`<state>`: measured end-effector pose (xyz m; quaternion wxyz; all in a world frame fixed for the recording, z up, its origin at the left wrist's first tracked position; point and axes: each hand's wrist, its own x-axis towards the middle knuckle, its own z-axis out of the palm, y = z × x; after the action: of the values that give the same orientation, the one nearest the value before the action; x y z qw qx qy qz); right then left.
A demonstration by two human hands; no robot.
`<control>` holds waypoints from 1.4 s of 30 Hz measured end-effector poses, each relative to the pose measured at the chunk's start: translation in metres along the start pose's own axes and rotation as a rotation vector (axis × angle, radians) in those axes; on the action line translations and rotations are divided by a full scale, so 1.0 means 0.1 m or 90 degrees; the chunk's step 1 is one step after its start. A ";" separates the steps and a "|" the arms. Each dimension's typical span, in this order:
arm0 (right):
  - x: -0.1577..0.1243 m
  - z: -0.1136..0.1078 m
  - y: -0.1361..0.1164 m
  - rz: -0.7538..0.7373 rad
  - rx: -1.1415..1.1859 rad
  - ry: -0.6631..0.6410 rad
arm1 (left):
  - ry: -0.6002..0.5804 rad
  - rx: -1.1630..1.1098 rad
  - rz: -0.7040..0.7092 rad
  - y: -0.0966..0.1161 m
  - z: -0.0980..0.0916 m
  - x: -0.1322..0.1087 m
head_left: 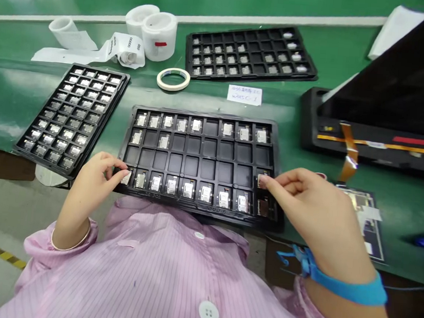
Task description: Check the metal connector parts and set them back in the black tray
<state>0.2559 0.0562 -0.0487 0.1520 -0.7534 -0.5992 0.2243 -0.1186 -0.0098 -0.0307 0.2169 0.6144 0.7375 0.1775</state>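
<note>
A black compartment tray (207,165) lies in front of me at the table's edge, with small silvery electronic modules (171,185) in its top and bottom rows and a few elsewhere. My right hand (304,205) reaches in from the right, thumb and finger closed on a small module (260,181) at a right-column compartment. Below that hand, the bottom-right compartment holds a dark brownish piece (263,207). At the tray's lower left corner, my left hand (98,177) has thumb and forefinger pinched beside a module; whether they grip it or the tray rim is hidden.
Another filled tray (86,115) lies left, and a partly filled one (256,59) at the back. Rolls of film (158,37), a tape ring (173,79) and a paper label (244,95) lie beyond. On the right are a black device (379,128) and a circuit panel (366,220).
</note>
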 end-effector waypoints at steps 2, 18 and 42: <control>0.00 -0.02 -0.06 -0.064 0.044 0.022 | 0.027 0.018 0.020 0.00 -0.03 0.02; 1.03 0.28 -0.59 -0.388 -0.029 -0.007 | -0.112 0.169 0.185 0.73 0.27 1.01; -0.24 0.04 -0.60 -0.100 0.761 -0.220 | -0.075 -0.071 0.192 0.66 0.20 0.75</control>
<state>0.1990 0.0469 -0.0184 0.4642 -0.4446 -0.4395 0.6274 -0.0643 0.0758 -0.0200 0.2646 0.7143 0.6121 0.2122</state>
